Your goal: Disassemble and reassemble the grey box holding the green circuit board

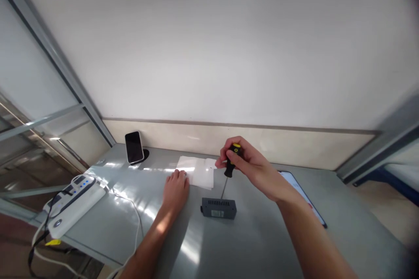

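My right hand (245, 161) is closed round the black and yellow handle of a screwdriver (230, 168). Its thin shaft slants down to the far top edge of a small dark grey box (218, 208), where I cannot tell whether the tip touches. The box has a row of vent slots, a pale label and a dark knob or plug on its left end. On the left edge of a white paper sheet (199, 173) rests my left hand (176, 187), fingers bent together, a tiny dark thing at its fingertips that is too small to name.
A phone (303, 198) lies right of the box, partly behind my right forearm. At the back left, a white device with a dark screen (134, 147) stands on a round base. White power strips (75, 200) and cables occupy the left edge. A wall borders the grey table (255, 244).
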`<state>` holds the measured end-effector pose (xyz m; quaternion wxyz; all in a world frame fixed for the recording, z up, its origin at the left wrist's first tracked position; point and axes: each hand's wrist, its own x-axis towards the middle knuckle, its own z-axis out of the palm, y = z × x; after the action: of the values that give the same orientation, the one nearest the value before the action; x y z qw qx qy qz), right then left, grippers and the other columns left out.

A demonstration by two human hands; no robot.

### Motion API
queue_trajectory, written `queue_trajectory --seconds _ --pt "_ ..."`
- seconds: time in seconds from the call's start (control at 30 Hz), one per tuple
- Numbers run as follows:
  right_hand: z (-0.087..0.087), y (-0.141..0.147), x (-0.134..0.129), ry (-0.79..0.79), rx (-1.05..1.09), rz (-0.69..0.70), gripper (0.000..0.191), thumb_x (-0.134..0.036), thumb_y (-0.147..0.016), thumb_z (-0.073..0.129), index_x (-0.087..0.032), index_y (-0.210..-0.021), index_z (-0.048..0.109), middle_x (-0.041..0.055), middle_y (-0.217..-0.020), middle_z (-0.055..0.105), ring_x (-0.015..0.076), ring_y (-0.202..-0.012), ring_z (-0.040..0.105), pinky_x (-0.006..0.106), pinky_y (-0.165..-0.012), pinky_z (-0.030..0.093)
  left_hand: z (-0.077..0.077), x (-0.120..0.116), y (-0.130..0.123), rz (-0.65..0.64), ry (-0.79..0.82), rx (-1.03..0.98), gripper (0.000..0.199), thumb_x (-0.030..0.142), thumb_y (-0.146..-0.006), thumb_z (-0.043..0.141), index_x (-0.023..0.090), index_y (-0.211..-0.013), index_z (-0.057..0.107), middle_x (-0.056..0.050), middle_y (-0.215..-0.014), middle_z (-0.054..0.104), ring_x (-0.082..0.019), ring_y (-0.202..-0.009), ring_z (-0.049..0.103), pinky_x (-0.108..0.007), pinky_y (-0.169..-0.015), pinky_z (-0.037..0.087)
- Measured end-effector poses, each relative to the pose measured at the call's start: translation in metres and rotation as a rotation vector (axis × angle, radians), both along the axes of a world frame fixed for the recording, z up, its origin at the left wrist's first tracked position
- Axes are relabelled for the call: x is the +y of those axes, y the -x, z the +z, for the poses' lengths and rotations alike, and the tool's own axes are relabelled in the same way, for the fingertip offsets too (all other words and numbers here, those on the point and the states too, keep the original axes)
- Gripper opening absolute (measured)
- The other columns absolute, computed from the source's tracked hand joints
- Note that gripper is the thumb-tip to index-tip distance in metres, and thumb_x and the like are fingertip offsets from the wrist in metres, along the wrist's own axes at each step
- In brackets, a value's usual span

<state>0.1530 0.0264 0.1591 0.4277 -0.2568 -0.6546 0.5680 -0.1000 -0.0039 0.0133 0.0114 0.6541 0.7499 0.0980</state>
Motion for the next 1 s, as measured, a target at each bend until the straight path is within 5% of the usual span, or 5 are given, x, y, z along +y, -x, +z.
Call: queue_trajectory --seconds 0.37,0.43,0.57,0.63,1.0 --pt "-0.002 -0.011 0.002 -0.093 -0.065 -0.048 0.025 -0.046 -0.103 0.063 -0.03 -0.122 0.06 0.0018 -0.095 0.071 0.023 -0.1 0.075 0.041 -0.089 0.06 0.021 0.013 -0.008 0.036 -0.039 -0.079 0.028 0.016 -0.102 0.043 0.016 -0.098 0.071 -0.013 -0.107 0.074 -0.028 -0.108 0.068 -0.039 -0.099 0.044" --pt "0.002 -0.011 0.001 -0.102 -0.017 -0.111 0.023 -0.046 -0.102 0.065 -0.028 -0.117 0.062 0.0016 -0.089 0.072 0.0216 -0.091 0.076 0.039 -0.083 0.06 0.027 0.01 -0.017 0.02 -0.101 -0.252 0.027 0.024 -0.103 0.044 0.018 -0.102 0.07 -0.009 -0.102 0.074 -0.024 -0.1 0.068 -0.036 -0.093 0.046" --pt "0.009 -0.004 -0.002 -0.162 0.265 -0.347 0.019 -0.043 -0.099 0.071 -0.027 -0.103 0.061 -0.0021 -0.086 0.07 0.0181 -0.084 0.076 0.037 -0.081 0.061 0.035 0.006 -0.051 -0.164 -0.102 -1.261 0.034 0.053 -0.094 0.06 0.019 -0.091 0.066 -0.001 -0.079 0.064 -0.015 -0.069 0.054 -0.029 -0.069 0.043" --pt "0.01 0.001 -0.003 -0.216 0.355 -0.451 0.017 -0.039 -0.098 0.071 -0.027 -0.101 0.059 -0.0043 -0.083 0.066 0.0169 -0.08 0.075 0.036 -0.077 0.061 0.039 0.006 -0.067 -0.202 -0.061 -1.549 0.036 0.055 -0.089 0.068 0.02 -0.087 0.062 0.002 -0.074 0.059 -0.011 -0.062 0.044 -0.026 -0.062 0.036" --pt "0.01 0.013 -0.009 -0.385 0.401 -0.557 0.009 -0.028 -0.101 0.067 -0.025 -0.1 0.058 -0.0046 -0.081 0.063 0.0149 -0.066 0.073 0.033 -0.065 0.06 0.083 -0.009 -0.09 -0.221 -0.124 -1.915 0.041 0.052 -0.08 0.086 0.018 -0.08 0.064 0.002 -0.067 0.057 -0.009 -0.061 0.04 -0.025 -0.061 0.032"
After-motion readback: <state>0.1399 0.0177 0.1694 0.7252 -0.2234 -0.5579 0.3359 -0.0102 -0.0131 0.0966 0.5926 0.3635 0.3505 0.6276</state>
